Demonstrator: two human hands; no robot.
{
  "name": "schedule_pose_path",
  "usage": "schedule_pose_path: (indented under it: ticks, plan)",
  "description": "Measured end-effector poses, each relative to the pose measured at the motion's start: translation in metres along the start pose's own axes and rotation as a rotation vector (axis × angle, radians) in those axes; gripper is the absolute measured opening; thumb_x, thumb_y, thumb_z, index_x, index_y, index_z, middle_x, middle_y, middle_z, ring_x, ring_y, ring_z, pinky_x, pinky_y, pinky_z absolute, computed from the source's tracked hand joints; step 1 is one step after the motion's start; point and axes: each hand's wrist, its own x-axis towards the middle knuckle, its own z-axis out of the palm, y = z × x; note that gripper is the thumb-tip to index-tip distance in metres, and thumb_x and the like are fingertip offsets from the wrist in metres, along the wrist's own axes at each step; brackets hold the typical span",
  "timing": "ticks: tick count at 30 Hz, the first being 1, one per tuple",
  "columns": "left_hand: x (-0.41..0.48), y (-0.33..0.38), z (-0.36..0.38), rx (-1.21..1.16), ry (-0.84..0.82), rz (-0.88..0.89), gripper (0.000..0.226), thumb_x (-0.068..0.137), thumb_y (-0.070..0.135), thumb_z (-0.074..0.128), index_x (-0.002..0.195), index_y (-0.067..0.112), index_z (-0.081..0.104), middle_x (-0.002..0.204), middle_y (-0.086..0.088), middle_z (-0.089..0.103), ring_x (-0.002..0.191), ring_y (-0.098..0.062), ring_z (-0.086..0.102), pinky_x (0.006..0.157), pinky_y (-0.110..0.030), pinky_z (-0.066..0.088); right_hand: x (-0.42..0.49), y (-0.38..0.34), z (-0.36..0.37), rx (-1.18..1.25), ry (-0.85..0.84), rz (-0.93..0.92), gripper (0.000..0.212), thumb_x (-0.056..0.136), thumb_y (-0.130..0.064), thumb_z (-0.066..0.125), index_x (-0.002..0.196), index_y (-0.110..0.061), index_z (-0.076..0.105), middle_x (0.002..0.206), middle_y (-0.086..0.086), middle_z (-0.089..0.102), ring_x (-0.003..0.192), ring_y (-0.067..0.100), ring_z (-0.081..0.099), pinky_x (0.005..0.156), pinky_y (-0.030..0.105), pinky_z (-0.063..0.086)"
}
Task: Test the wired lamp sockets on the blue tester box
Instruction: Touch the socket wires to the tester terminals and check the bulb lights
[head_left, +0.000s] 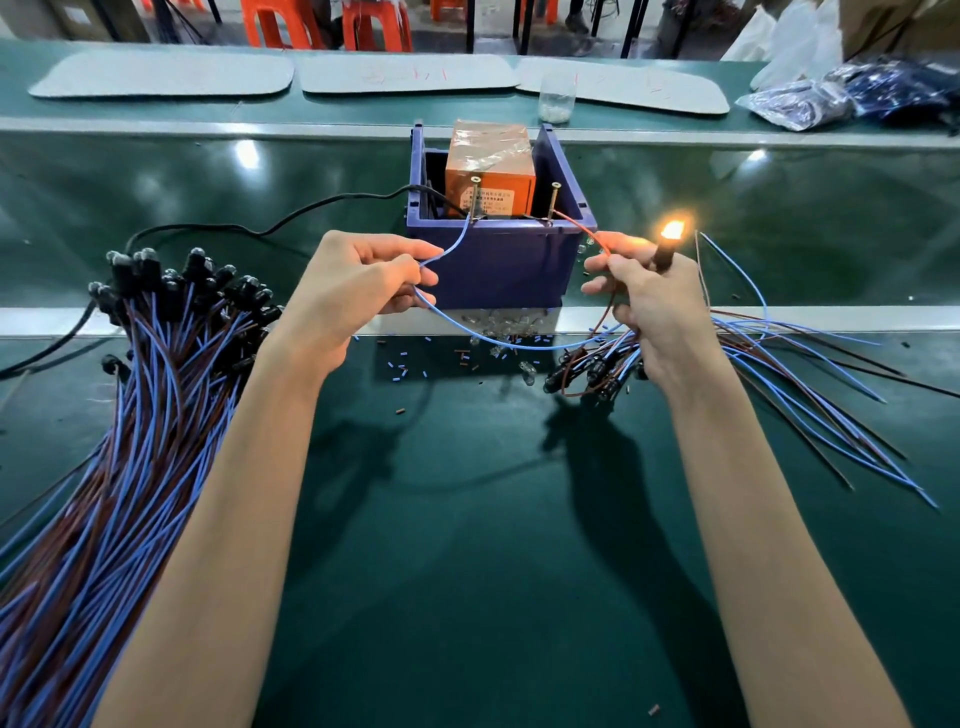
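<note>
Head view: the blue tester box stands at the middle of the green bench, on the pale rail across it, with an orange transformer inside and two screws rising from its front rim. The left hand pinches a blue wire between thumb and curled fingers; the wire's tip reaches up to the left screw, and the rest sags across in front of the box toward the other hand. The right hand has its fingers curled around a black lamp socket, held upright just right of the box, and the bulb in it glows orange. The same hand's thumb and forefinger pinch a brown wire that runs to the right screw.

A thick bundle of wired sockets lies at the left, black heads pointing away. A smaller pile of sockets lies under the right hand, its wires fanning out rightward. Loose clear bulbs and bits of insulation sit at the foot of the box. A black cable snakes from the box off to the left. Farther back are a clear jar, grey mats and plastic bags.
</note>
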Motion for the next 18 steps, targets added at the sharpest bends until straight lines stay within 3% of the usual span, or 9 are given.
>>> schedule_pose_path:
  ticks: [5, 8, 10, 12, 14, 16, 18]
  plan:
    - [-0.001, 0.003, 0.002, -0.026, -0.007, -0.011, 0.035, 0.086, -0.005, 0.049, 0.086, 0.020, 0.073, 0.069, 0.003, 0.070, 0.056, -0.006, 0.066, 0.060, -0.013, 0.052, -0.004, -0.003, 0.000, -0.013, -0.017, 0.016, 0.026, 0.097, -0.002, 0.042, 0.103, -0.013, 0.065, 0.080, -0.001, 0.066, 0.057, 0.002, 0.064, 0.037, 0.012, 0.026]
    - [-0.001, 0.002, 0.001, -0.001, -0.044, -0.016, 0.032, 0.088, -0.004, 0.050, 0.087, 0.020, 0.072, 0.071, 0.003, 0.071, 0.056, -0.006, 0.065, 0.058, -0.013, 0.051, -0.006, -0.011, -0.006, -0.128, -0.055, 0.069, 0.026, 0.102, -0.029, 0.043, 0.098, -0.019, 0.067, 0.077, -0.008, 0.070, 0.067, 0.002, 0.066, 0.047, 0.015, 0.036]
    - [-0.001, 0.001, 0.001, 0.044, -0.100, -0.012, 0.028, 0.087, -0.004, 0.053, 0.087, 0.017, 0.072, 0.069, 0.004, 0.072, 0.057, -0.006, 0.065, 0.060, -0.013, 0.051, -0.004, -0.017, -0.014, -0.270, -0.059, 0.089, 0.041, 0.100, -0.047, 0.038, 0.093, -0.019, 0.068, 0.081, -0.006, 0.069, 0.073, 0.003, 0.062, 0.062, 0.020, 0.039]
    - [-0.003, 0.000, -0.001, 0.079, -0.227, 0.002, 0.022, 0.085, -0.005, 0.058, 0.086, 0.014, 0.070, 0.069, 0.001, 0.072, 0.059, -0.006, 0.066, 0.060, -0.013, 0.051, 0.000, -0.023, -0.026, -0.382, -0.003, 0.087, 0.059, 0.098, -0.059, 0.032, 0.089, -0.014, 0.070, 0.078, -0.002, 0.067, 0.066, 0.003, 0.054, 0.062, 0.020, 0.035]
    - [-0.006, 0.000, -0.004, 0.176, -0.468, 0.045, 0.017, 0.086, -0.002, 0.063, 0.086, 0.013, 0.069, 0.078, -0.005, 0.074, 0.068, -0.009, 0.068, 0.063, -0.014, 0.051, 0.000, -0.029, -0.038, -0.340, 0.031, 0.088, 0.070, 0.096, -0.063, 0.030, 0.078, -0.008, 0.069, 0.060, 0.001, 0.063, 0.044, 0.001, 0.046, 0.045, 0.013, 0.033]
    - [-0.010, 0.000, -0.005, 0.314, -0.716, 0.070, 0.017, 0.089, 0.001, 0.062, 0.090, 0.015, 0.070, 0.086, -0.004, 0.075, 0.077, -0.009, 0.068, 0.067, -0.016, 0.051, -0.002, -0.034, -0.047, -0.249, 0.049, 0.058, 0.070, 0.096, -0.062, 0.031, 0.069, -0.009, 0.066, 0.047, -0.001, 0.061, 0.034, 0.003, 0.043, 0.037, 0.010, 0.031]
    - [-0.012, -0.001, -0.002, 0.419, -0.829, 0.043, 0.018, 0.090, 0.005, 0.062, 0.094, 0.020, 0.072, 0.089, 0.002, 0.075, 0.078, -0.003, 0.067, 0.070, -0.016, 0.051, -0.005, -0.037, -0.051, -0.162, 0.119, -0.033, 0.063, 0.098, -0.057, 0.036, 0.067, -0.011, 0.065, 0.049, -0.001, 0.063, 0.039, 0.006, 0.051, 0.041, 0.012, 0.038]
